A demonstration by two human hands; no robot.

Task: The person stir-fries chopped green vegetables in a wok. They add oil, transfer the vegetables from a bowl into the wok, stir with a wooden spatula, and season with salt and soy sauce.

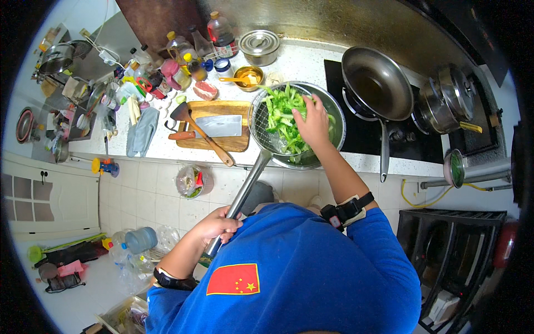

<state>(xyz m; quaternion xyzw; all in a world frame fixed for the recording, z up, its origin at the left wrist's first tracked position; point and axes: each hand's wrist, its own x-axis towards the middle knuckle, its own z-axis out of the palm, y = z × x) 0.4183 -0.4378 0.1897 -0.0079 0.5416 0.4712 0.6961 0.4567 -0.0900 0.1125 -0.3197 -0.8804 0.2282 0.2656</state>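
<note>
My left hand (220,228) grips the long metal handle of a wire-mesh strainer (258,125). The strainer's basket rests over a stainless-steel basin (338,140) at the counter edge. Green broccoli pieces (285,109) are heaped in the mesh, and some green shows in the basin at the right. My right hand (313,121) reaches over the strainer's right side, its fingers spread and touching the broccoli; its palm side is hidden. Left of the basin, a cleaver (219,126) lies on a wooden cutting board (238,144). A wooden-handled spatula (208,140) lies across both.
A wok (371,83) sits on the black cooktop (425,152) at right, its handle jutting past the front edge. Beside it stands a lidded steel pot (434,108). Bottles, a golden bowl (248,79) and raw meat (205,90) line the back. A waste bin (204,188) stands on the floor.
</note>
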